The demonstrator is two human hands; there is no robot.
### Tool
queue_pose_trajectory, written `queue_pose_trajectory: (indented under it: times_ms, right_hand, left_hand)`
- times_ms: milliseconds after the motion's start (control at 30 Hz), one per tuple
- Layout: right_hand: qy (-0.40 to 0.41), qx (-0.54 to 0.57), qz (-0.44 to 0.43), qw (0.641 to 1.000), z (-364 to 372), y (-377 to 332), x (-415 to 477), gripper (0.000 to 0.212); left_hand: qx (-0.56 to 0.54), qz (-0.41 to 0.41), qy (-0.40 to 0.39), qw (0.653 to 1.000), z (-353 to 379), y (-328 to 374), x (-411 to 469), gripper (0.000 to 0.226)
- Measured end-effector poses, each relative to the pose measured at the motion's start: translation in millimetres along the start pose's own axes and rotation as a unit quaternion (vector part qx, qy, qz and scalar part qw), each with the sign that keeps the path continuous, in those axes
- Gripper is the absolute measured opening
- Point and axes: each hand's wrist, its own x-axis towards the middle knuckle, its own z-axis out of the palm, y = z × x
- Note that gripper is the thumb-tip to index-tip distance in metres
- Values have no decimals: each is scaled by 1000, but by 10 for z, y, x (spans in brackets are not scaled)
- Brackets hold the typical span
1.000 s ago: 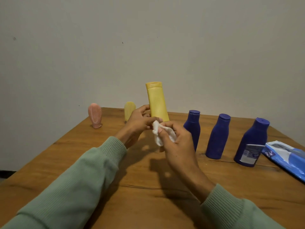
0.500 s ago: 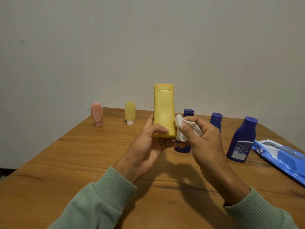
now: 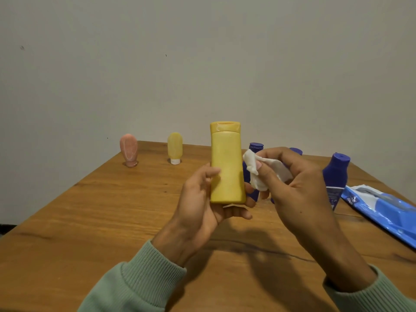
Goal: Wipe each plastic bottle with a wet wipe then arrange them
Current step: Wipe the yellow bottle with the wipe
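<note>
While the yellow bottle is held upright above the table, its cap is at the top and its broad face is turned to the camera. It is gripped at the lower part by the left hand: the thumb is laid on the left edge of the face, and the fingers are curled behind and under the base, where their tips are seen. The wipe, white and crumpled, is pinched by the right hand between the thumb and the other fingers. It is set against the right edge of the yellow bottle, about at the middle of its height.

Three blue bottles are placed on the table behind the hands. The first blue bottle is mostly hidden by the yellow bottle and the wipe. Of the second blue bottle only the cap is seen, above the right hand. The third blue bottle stands upright further to the right, with a label low on its front, just beside the pack of wipes, which lies flat at the right side of the table.

Near the far left edge of the table, the pink tube is stood on its cap. The yellow tube is stood on a white cap to the right of it, apart from it. Both arms are covered by green sleeves.
</note>
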Motion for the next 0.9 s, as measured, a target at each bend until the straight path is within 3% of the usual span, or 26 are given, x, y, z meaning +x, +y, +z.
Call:
queue_pose_trajectory:
  times_ms: [133,367,900]
  right_hand:
    - [-27,4,8,1000,8,10,-39,15]
    - [-41,-29,7,999,35,153,-87,11]
    - [-89,-93,-6,992,-75,255,-198,24]
  left_hand:
    - [-17,-30,-15,999,-4,-39,24,61]
    - [-2,-35,59,998,-10,-93,55,53]
    - [-24,-60,118,991,82,-194,42,52]
